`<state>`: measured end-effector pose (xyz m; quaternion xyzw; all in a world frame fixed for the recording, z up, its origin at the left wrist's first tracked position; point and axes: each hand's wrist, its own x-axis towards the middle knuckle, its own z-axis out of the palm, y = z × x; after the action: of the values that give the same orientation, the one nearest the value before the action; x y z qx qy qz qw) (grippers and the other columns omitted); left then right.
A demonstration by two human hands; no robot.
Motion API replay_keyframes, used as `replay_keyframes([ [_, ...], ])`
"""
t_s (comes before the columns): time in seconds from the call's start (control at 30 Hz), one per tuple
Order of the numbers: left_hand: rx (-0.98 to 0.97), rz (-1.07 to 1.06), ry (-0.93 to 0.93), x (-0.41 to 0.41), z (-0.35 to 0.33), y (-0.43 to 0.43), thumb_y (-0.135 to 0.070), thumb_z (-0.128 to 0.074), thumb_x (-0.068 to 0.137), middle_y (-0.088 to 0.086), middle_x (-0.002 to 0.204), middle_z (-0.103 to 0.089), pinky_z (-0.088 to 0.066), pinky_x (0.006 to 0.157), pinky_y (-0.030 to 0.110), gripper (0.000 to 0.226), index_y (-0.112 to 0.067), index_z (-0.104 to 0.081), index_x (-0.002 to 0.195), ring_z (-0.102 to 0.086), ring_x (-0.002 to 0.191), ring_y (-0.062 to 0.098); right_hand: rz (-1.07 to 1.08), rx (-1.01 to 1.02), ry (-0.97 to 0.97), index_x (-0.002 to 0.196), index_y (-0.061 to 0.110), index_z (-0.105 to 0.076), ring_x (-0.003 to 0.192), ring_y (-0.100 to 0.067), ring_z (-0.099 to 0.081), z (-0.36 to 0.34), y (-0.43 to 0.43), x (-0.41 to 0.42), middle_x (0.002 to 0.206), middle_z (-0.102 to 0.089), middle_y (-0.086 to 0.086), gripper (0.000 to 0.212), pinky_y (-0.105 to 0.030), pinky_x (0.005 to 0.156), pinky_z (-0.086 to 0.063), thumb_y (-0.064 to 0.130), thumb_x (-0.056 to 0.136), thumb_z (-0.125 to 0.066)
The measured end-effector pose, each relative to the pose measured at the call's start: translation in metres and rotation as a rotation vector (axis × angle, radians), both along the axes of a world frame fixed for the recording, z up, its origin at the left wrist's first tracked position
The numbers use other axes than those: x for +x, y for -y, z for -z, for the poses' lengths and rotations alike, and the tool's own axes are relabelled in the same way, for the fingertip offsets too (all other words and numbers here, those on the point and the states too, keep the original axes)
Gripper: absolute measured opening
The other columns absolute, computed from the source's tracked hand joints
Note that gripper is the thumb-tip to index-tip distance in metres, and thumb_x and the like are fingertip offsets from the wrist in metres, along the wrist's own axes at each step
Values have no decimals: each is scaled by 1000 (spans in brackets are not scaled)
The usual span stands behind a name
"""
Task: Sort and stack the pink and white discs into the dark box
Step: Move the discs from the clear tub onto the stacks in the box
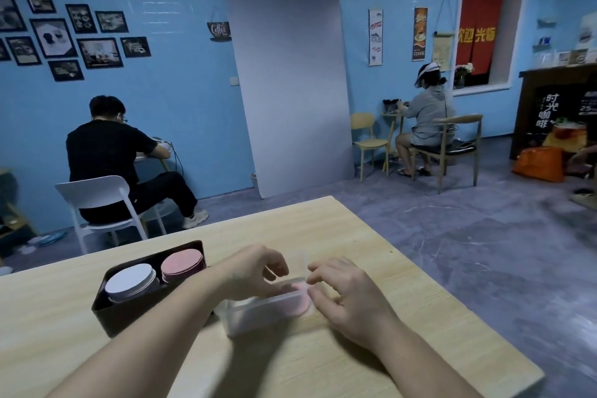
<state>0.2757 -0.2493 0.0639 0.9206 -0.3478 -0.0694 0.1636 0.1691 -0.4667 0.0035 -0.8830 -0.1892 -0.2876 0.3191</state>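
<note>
Pink discs (181, 263) sit stacked in the dark box (108, 313) next to a stack of white discs (130, 278), on the tabletop (323, 226) to your left. Just beside the box stands a clear container (258, 312) with loose pink discs (298, 299) inside. Your left hand (255, 270) hovers curled over its open top. Your right hand (345, 294), fingers bent, is at its right end. With the blur, you cannot tell whether your hands grip anything.

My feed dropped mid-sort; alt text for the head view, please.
The left hand and right hand are at a clear plastic tub holding pink discs on a pale wooden table. Left of it, a dark rectangular box holds one white disc stack and one pink stack.
</note>
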Motion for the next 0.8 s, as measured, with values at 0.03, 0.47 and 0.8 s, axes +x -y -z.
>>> replay_keyframes([
  [0.03, 11, 14, 2, 0, 2, 1, -45, -77, 87, -15, 104, -72, -58, 84, 23, 29, -26, -72, 107, -69, 93, -1, 1, -2, 3, 99, 25, -70, 115, 2, -52, 0, 0, 0, 116, -68, 12, 22, -10, 96, -38, 41, 93, -56],
  [0.47, 223, 125, 17, -8, -4, 13, -18, -57, 86, -17, 110, -71, -54, 91, 28, 40, -37, -68, 120, -64, 100, 2, -1, 3, 19, 100, 26, -69, 115, 0, -53, 3, 0, 1, 118, -66, 13, 18, -23, 97, -45, 38, 93, -57],
  [0.8, -15, 74, -14, -8, 0, 10, -24, -67, 89, -11, 109, -70, -55, 81, 17, 27, -24, -69, 116, -68, 96, 5, 3, 14, -1, 99, 30, -66, 119, 1, -51, 2, -1, -1, 121, -64, 17, 20, -26, 98, -46, 44, 95, -52],
])
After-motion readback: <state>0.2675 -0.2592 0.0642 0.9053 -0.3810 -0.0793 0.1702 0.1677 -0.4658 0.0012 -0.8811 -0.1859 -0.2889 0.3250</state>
